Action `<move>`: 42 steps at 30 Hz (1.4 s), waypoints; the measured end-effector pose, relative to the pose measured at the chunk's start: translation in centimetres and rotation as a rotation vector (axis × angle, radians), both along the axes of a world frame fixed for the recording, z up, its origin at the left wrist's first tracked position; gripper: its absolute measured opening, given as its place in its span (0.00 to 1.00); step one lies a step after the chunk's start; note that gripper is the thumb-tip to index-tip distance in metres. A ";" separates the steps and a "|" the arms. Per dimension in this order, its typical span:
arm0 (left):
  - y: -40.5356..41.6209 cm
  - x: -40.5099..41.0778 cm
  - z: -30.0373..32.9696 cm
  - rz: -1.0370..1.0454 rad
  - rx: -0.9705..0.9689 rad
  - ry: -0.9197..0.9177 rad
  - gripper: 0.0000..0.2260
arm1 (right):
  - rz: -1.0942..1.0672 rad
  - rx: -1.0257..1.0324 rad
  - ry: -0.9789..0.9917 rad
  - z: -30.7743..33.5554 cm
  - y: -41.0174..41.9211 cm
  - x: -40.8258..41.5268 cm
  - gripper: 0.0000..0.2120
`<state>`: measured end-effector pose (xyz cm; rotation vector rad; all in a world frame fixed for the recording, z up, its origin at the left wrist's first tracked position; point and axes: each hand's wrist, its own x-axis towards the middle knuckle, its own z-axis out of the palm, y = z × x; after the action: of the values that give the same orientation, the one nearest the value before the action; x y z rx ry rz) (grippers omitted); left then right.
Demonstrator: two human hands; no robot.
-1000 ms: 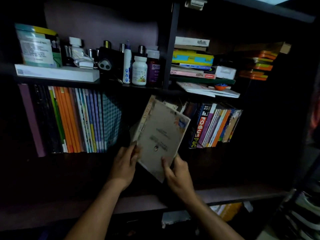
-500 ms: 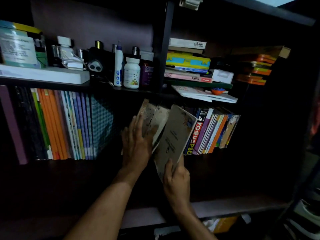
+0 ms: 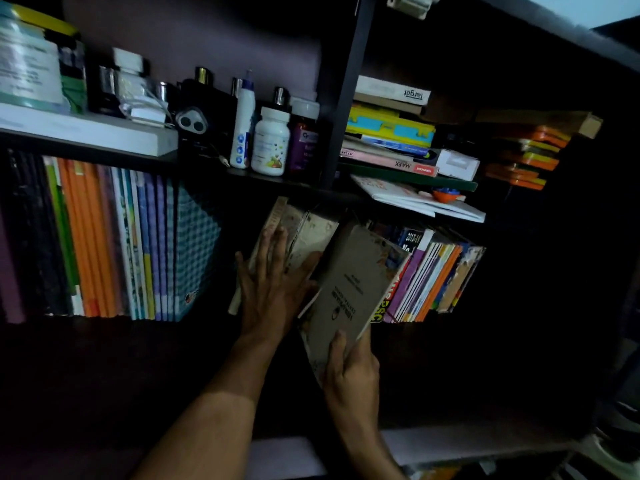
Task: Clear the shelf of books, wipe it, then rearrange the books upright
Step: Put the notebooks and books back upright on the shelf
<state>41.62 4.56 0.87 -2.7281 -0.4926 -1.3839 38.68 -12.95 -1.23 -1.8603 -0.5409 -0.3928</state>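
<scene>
Nearest, my right hand (image 3: 353, 372) grips the beige book (image 3: 349, 292) at its lower edge, tilted on the shelf (image 3: 450, 351). My left hand (image 3: 273, 289) presses flat, fingers straight, against two leaning books (image 3: 304, 230). Beyond, a spine (image 3: 393, 166) reads "MARK", a box (image 3: 393, 90) "target".

The beige book (image 3: 349, 292), held face-on before the shelf a second ago, has been turned edge-in and brought toward one o'clock against the leaning books (image 3: 433, 278). It is now gripped at its lower corner by the right hand (image 3: 353, 372) alone. The left hand (image 3: 273, 289) has been lifted off it and laid flat, fingers spread, on the pale books (image 3: 301, 233) at eleven o'clock.
</scene>
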 end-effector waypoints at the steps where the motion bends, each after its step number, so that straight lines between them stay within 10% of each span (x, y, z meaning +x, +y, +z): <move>1: 0.1 -0.2 0.0 0.007 -0.010 -0.008 0.27 | -0.001 -0.010 0.002 0.0 0.1 0.0 0.20; 7: 0.9 -0.4 0.1 -0.040 -0.116 -0.230 0.44 | -0.028 -0.226 -0.028 2.0 2.5 3.6 0.20; 14: 1.2 -1.4 1.1 0.080 -0.908 -0.024 0.60 | -0.110 -0.647 -0.043 2.8 6.4 7.4 0.32; 18: 0.7 -2.0 1.7 0.103 -0.919 0.052 0.54 | -0.095 -0.222 -0.028 1.5 5.8 8.1 0.19; 21: 0.8 -1.8 1.3 -0.009 -0.971 0.005 0.49 | -0.236 0.087 -0.132 1.3 4.7 9.3 0.28; 27: 1.0 -1.5 0.8 -0.108 -0.940 -0.002 0.38 | -0.150 0.064 -0.096 0.9 5.1 11.4 0.33; 42: 1.4 -0.5 -0.4 -0.200 -1.178 -0.284 0.50 | 0.176 0.205 -0.037 2.9 5.6 11.6 0.37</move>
<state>41.10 5.99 0.50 -3.4575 -1.4946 -1.9971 50.31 -7.31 1.69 -1.5979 -0.6592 -0.3526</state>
